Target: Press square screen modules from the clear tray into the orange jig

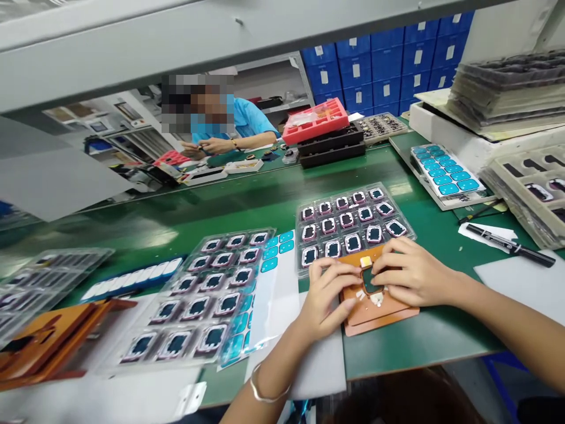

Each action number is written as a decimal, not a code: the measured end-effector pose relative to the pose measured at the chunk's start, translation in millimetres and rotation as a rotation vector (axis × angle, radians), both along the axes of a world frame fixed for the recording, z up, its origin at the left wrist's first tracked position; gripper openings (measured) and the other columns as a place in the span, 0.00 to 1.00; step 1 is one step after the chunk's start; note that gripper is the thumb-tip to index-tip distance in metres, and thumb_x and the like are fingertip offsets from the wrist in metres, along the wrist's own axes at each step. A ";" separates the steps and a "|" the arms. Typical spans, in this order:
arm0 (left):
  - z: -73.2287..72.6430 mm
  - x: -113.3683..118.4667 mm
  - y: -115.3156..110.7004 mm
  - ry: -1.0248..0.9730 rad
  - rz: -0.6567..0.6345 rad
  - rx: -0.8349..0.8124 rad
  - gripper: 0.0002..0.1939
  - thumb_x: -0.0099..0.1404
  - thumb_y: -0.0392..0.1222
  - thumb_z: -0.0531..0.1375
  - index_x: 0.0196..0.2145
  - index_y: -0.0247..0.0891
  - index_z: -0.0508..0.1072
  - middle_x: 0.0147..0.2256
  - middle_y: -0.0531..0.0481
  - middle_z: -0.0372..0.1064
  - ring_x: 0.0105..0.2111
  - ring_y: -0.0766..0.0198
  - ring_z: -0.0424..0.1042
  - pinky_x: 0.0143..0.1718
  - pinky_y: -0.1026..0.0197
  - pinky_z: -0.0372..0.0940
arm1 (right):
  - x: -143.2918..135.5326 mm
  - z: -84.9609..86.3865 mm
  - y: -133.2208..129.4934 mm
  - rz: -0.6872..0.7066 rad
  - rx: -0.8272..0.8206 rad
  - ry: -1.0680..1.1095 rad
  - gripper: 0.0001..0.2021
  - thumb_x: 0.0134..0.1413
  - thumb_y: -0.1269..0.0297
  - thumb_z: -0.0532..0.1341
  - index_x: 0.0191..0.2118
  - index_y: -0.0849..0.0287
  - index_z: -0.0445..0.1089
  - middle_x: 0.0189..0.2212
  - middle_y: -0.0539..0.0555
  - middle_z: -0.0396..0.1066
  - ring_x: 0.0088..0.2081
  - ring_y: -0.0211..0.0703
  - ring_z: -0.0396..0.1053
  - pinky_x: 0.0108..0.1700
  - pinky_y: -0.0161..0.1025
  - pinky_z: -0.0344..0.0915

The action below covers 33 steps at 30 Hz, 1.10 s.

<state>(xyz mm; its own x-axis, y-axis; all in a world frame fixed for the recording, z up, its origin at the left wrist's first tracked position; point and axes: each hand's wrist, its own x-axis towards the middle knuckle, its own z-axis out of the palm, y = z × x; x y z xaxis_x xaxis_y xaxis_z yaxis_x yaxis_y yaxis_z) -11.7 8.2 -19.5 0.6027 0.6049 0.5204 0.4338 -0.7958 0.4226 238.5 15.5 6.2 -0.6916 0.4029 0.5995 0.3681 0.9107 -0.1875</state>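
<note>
Both hands were down on an orange fixture block (375,312) at the near edge of the green bench (247,200). Left hand (329,294) had fingers curled, fingertips (353,272) pressing at the left edge of a small dark rectangular part (369,281) seated in the block. Right hand (412,272) came in from the other side, fingers bent over the part's right edge, thumb tucked under. Neither hand was wide open; both pinched in on the part between them, touching it. A small yellowish tab (365,261) sat on the block just beyond the fingertips. A silver bangle (265,393) was on the left wrist.

Just beyond the hands: a clear blister tray (353,227) with rows of the same dark parts in pale frames, touching the block's far edge. Left of the left hand: a white sheet (282,294) with teal stickers (278,246), then a second clear tray of parts (212,294) overlapping it. Further left, another orange fixture (53,341) and a third tray (44,280), blurred.

Right of the right hand: a black marker pen (512,246) on white paper. Beyond it, a sheet of teal stickers (444,171) on a white tray, and stacked trays (507,88) at the far right.

Well beyond the hands, across the bench: a red tray (315,121) on black trays, and a co-worker in a blue shirt (251,121) with hands resting on the bench. Blue bins (388,65) were stacked behind.
</note>
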 end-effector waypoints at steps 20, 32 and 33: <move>0.6 11.0 -3.1 0.143 -0.132 -0.006 0.32 0.62 0.66 0.58 0.55 0.42 0.69 0.56 0.45 0.70 0.54 0.48 0.60 0.55 0.46 0.48 | -28.0 5.9 73.7 -0.127 -0.206 -0.086 0.15 0.56 0.77 0.52 0.40 0.58 0.74 0.42 0.54 0.75 0.45 0.46 0.70 0.51 0.46 0.63; -15.7 25.9 -2.0 0.181 -0.045 0.184 0.31 0.57 0.64 0.63 0.51 0.43 0.74 0.55 0.58 0.71 0.55 0.54 0.59 0.52 0.52 0.53 | -156.5 -9.8 136.7 -0.194 -0.199 -0.549 0.07 0.59 0.66 0.61 0.36 0.58 0.77 0.38 0.57 0.78 0.45 0.60 0.72 0.46 0.52 0.67; -15.1 26.9 -1.1 0.191 -0.034 0.215 0.31 0.57 0.65 0.63 0.51 0.43 0.74 0.56 0.58 0.70 0.55 0.54 0.59 0.52 0.52 0.54 | -155.9 -9.3 141.2 -0.183 -0.203 -0.551 0.07 0.59 0.67 0.60 0.35 0.57 0.77 0.37 0.55 0.78 0.44 0.57 0.73 0.46 0.50 0.68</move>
